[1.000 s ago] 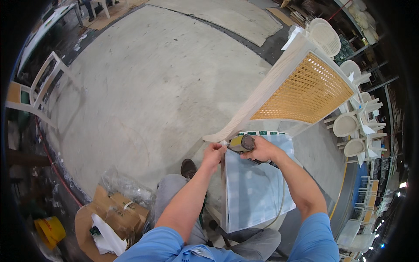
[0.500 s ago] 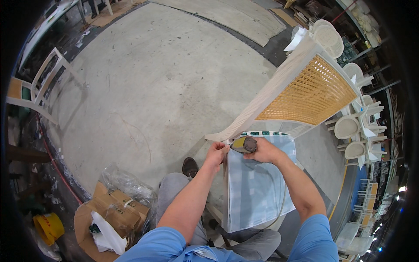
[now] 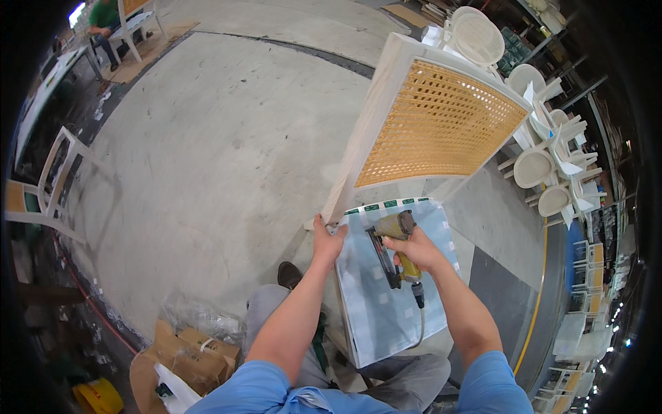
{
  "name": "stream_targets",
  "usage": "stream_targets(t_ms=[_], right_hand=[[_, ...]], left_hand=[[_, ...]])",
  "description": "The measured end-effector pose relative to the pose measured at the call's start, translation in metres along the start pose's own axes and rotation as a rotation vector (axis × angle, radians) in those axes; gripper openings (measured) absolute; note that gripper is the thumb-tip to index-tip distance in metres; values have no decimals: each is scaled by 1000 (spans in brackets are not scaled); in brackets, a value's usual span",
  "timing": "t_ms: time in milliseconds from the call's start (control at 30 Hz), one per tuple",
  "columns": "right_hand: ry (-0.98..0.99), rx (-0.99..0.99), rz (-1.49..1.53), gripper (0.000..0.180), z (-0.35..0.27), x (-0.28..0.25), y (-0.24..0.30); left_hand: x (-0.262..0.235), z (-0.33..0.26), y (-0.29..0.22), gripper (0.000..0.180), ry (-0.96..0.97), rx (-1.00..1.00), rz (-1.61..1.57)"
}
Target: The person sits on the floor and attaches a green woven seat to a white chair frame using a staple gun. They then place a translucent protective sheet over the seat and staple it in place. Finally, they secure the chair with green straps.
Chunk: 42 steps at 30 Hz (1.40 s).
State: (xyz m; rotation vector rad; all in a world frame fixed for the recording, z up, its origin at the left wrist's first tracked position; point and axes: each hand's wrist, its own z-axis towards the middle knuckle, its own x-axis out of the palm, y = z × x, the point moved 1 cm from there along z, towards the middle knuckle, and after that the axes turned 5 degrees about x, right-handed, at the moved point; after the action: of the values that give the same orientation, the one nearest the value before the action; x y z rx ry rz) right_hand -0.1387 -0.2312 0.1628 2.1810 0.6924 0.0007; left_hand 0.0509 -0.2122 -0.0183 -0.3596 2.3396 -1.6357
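Observation:
Before me stands a pale wooden chair with a woven cane back (image 3: pixel 438 124) in a whitish frame. A light blue sheet with white squares (image 3: pixel 372 324) covers its seat, and a green-and-white strip (image 3: pixel 389 204) runs along the seat's rear edge. My left hand (image 3: pixel 328 243) is closed round the lower end of the chair's left back post (image 3: pixel 353 155). In my right hand (image 3: pixel 418 252) is a yellow-and-black air stapler (image 3: pixel 396 228), held by its handle over the seat. An air hose (image 3: pixel 422 321) trails from the handle toward me.
Left of my legs lie a cardboard box (image 3: pixel 200 355) and clear plastic wrap (image 3: pixel 203 310). Another chair (image 3: pixel 52 186) stands far left, beside a red hose (image 3: pixel 89 297). Pale chairs with round backs (image 3: pixel 534 168) are stacked at right. A person in green (image 3: pixel 105 17) sits far off.
The stapler has come away from the seat's left rear corner and turned, its magazine now showing. My left hand has gone from that corner to the back post. The whole view has shifted.

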Motion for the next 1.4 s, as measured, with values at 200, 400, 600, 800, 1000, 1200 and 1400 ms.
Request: stream_targets(t_ms=[200,400,600,800,1000,1200,1400], right_hand=[[-52,11,74,38,27,12,2],[-45,5,100,37,53,35,7],[-70,-18,75,35,61,32,5],[-62,-27,63,34,63,43,9],[-131,-2,12,36,60,37,-3],[-196,34,-86,46,57,49,8],[-164,-21,29,49,31,35,4]], left_hand=[[26,6,17,81,-127,42,108],[22,1,18,78,-110,101,29],[22,-8,-3,78,-136,136,182],[16,-12,-11,81,-166,72,288],[26,-21,-27,71,-104,-3,227],[30,-11,4,79,-117,103,237],[6,-2,15,78,-101,114,73]])
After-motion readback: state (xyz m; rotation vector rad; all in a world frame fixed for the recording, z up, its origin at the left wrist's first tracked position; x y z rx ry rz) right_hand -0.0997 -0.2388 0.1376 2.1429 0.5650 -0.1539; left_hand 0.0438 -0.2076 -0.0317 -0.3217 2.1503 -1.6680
